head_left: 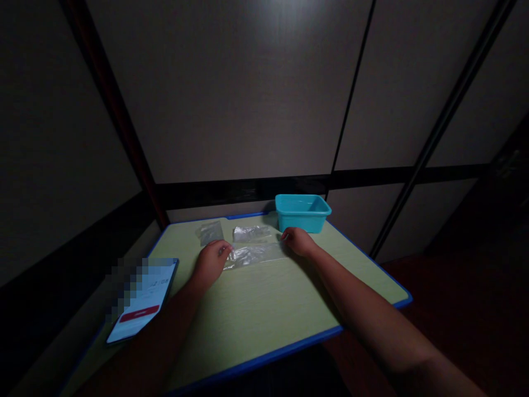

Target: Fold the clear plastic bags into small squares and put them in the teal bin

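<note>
A clear plastic bag (258,254) stretches flat across the table between my two hands. My left hand (212,260) pinches its left end, thumb and fingers together. At the other end, my right hand (298,241) is closed on the bag's right edge, just in front of a turquoise basket. Behind the held bag lies another clear plastic bag (251,233), crinkled and shiny. Farther left, beyond my left hand, some folded clear plastic (211,232) rests on the tabletop.
The turquoise basket (303,222) stands at the back right of the pale yellow-green table (264,320), which has a blue edge. A phone or tablet (144,300) with a lit screen lies at the left, beside my left forearm. Cabinet panels (248,110) rise behind the table.
</note>
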Demonstrator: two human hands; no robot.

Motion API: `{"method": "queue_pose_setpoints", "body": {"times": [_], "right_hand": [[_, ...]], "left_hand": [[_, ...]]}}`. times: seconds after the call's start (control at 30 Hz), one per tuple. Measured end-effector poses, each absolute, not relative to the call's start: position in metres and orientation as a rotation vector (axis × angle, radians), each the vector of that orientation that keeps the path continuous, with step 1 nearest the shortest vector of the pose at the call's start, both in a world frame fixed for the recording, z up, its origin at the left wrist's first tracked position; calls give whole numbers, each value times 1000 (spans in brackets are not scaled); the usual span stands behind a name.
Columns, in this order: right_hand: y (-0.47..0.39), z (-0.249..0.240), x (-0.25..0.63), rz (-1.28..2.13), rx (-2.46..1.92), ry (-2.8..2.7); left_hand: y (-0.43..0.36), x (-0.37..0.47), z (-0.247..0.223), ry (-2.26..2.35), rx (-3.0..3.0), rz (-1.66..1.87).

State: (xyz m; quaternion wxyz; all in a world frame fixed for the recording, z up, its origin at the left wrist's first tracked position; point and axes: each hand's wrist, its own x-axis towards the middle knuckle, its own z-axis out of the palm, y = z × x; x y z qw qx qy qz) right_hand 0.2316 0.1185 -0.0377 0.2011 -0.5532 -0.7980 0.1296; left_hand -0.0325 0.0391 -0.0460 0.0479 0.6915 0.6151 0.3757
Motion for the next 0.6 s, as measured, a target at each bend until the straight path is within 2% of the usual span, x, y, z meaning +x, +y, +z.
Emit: {"method": "queue_pose_setpoints", "body": {"times": [0.13, 0.33, 0.5, 0.6], "right_hand": [[116, -37, 230, 303, -1571, -2242], [98, -24, 224, -95, -1487, -2225], [89, -23, 216, -68, -1255, -2386], [94, -27, 217, -45, -1279, -2437]], "left_hand": [[40, -34, -47, 2026, 2152, 1098], [37, -27, -44, 2321, 2146, 956], [38, -25, -42, 2325, 2095, 866], [38, -28, -44, 2327, 2020, 768]]}}
